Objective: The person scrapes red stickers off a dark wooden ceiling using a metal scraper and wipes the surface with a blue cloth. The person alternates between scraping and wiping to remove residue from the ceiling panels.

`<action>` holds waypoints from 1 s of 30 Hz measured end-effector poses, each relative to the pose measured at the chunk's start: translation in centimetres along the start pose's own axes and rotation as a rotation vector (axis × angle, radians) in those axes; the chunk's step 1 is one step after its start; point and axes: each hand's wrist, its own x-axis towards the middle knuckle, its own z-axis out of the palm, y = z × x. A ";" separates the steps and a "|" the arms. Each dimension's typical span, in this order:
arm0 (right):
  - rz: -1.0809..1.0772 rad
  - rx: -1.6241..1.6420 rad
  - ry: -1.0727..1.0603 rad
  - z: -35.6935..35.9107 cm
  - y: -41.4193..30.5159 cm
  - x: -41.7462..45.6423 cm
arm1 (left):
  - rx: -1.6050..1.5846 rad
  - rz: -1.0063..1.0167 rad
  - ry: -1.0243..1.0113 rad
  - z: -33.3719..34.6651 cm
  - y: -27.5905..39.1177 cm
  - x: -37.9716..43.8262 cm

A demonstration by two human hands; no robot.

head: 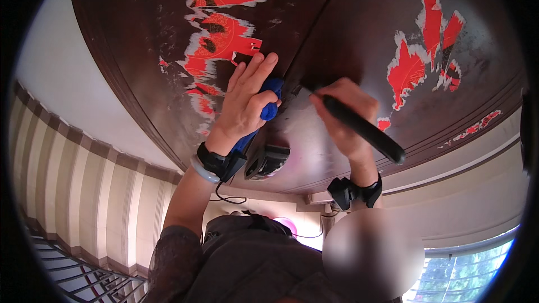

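Observation:
My left hand [246, 103] lies against a dark brown door [303, 155], fingers stretched out, with a bunched blue cloth [271, 103] held by the thumb. Its fingertips reach the lower edge of a torn red paper [223, 35] with gold and black print. In my right hand [349, 113] is a black-handled tool [364, 130], probably a scraper. Its thin front end points at the door near the seam [313, 29] between the two leaves; whether it touches cannot be made out. More torn red scraps [406, 69] cling to the right leaf.
A dark door lock or handle [269, 162] juts out below my left hand. Stairs [97, 164] and a metal railing [92, 277] are at the left. A window [459, 273] shows at the lower right. Black devices are strapped to both wrists; a cable [229, 199] hangs by the left one.

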 end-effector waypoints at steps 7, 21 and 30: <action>-0.003 -0.091 -0.252 0.1 0.0 0.0 | 0.036 0.005 0.054 0.1 0.0 0.1; -0.050 -0.022 -0.012 -3.2 -1.4 4.5 | 0.095 0.050 -0.001 0.0 -0.5 -0.4; -0.073 0.001 -0.016 -2.9 -1.6 4.9 | 0.096 0.048 -0.005 -0.3 -0.3 -0.1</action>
